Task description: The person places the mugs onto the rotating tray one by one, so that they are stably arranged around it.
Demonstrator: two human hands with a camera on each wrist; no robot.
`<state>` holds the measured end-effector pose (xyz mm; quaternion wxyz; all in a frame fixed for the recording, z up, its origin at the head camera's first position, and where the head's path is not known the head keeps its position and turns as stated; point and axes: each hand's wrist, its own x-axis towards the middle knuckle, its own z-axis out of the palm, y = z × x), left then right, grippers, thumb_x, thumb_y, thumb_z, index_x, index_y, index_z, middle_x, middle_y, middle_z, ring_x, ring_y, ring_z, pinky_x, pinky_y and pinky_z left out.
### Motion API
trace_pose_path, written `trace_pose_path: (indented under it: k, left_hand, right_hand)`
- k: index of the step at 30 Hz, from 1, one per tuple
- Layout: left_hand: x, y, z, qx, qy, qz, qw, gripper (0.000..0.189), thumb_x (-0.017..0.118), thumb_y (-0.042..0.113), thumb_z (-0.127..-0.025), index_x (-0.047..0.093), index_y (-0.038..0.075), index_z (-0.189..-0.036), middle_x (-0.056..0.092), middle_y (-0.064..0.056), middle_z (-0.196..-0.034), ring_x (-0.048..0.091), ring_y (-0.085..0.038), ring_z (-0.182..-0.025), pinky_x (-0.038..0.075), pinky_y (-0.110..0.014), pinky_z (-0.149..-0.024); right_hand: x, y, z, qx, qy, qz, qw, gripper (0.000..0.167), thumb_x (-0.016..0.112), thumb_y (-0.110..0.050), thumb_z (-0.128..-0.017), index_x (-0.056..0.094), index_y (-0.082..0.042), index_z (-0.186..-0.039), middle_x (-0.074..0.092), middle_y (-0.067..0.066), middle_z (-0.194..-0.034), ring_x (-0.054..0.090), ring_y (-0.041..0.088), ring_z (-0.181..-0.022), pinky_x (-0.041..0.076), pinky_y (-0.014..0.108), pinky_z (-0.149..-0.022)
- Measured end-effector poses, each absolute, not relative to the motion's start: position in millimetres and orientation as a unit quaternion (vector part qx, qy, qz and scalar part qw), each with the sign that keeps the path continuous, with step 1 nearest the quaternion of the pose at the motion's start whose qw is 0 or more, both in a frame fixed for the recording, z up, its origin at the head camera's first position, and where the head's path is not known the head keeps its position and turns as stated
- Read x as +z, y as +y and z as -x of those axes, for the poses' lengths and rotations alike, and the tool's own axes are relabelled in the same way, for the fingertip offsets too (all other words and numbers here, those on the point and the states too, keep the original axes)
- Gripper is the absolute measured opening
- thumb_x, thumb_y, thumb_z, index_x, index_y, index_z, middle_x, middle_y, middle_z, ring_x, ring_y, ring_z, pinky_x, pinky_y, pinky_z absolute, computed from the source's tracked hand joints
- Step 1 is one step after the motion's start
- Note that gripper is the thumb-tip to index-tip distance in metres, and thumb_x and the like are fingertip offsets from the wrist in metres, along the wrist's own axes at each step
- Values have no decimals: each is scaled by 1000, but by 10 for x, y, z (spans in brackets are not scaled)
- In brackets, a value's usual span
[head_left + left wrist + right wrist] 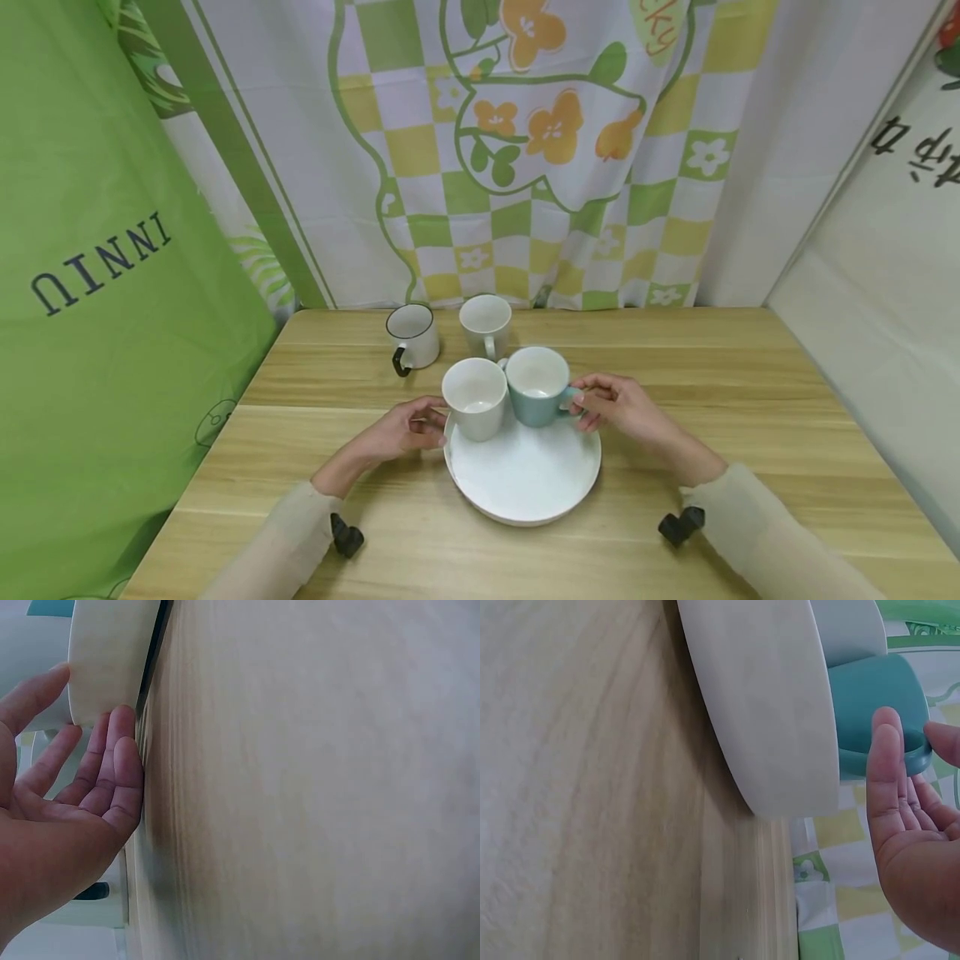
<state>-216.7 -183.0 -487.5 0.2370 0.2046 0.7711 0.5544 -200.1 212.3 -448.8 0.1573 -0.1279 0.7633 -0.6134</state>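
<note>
A round white tray [528, 483] lies on the table, bearing a white mug [478, 417] on the left and a teal mug [534, 407] beside it, both near its far rim. My right hand [621, 408] pinches the teal mug's handle [916, 754] between thumb and fingers, as the right wrist view shows. At the tray's left side is my left hand [405, 429], close to the white mug. In the left wrist view its fingertips [122, 720] touch the tray's outer wall, and the thumb reaches over the rim towards the mug.
Behind the tray stand a white mug with a dark rim and black handle [420, 348] and another light mug [483, 321]. The wooden table [720, 375] ends at a patterned curtain [420, 150]. Green cloth [97, 375] hangs on the left, a pale sheet [862, 275] on the right.
</note>
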Motion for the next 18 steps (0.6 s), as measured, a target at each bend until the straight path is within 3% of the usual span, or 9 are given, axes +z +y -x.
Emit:
trace_pose_path:
  k: [18]
  left_hand:
    - [-4851, -1828, 2159, 553, 771, -203, 242, 62, 75, 10, -89, 46, 1, -144, 58, -30, -130, 64, -21, -105, 53, -27, -88]
  right_hand:
    - [-4478, 2198, 2142, -590, 780, 141, 155, 42, 60, -24, -101, 56, 6, -130, 66, 29, -111, 67, 17, -79, 60, 33, -74]
